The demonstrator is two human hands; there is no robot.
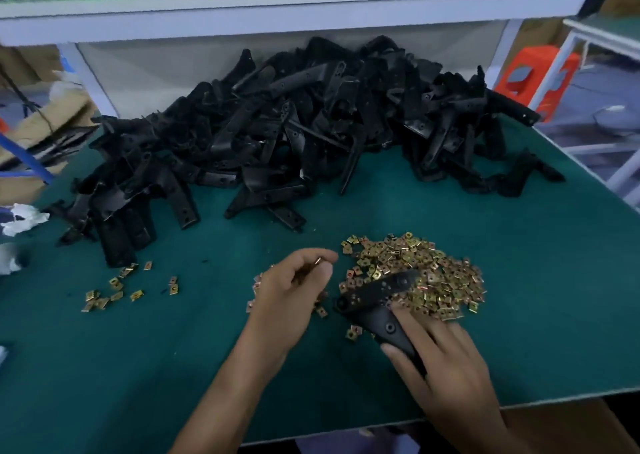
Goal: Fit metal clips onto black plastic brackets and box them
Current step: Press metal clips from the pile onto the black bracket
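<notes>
Black bracket [376, 296], gripped by right hand [446, 367], rests across clip pile [433, 266].

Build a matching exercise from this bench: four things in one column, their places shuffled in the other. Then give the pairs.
1 bracket pile
2 large clip heap
3 single bracket
4 small clip scatter

A left front of the table
B at the back, below the shelf
C held by the right hand, lying on clips
D just right of the left hand

Pairs: 1-B, 2-D, 3-C, 4-A
</notes>
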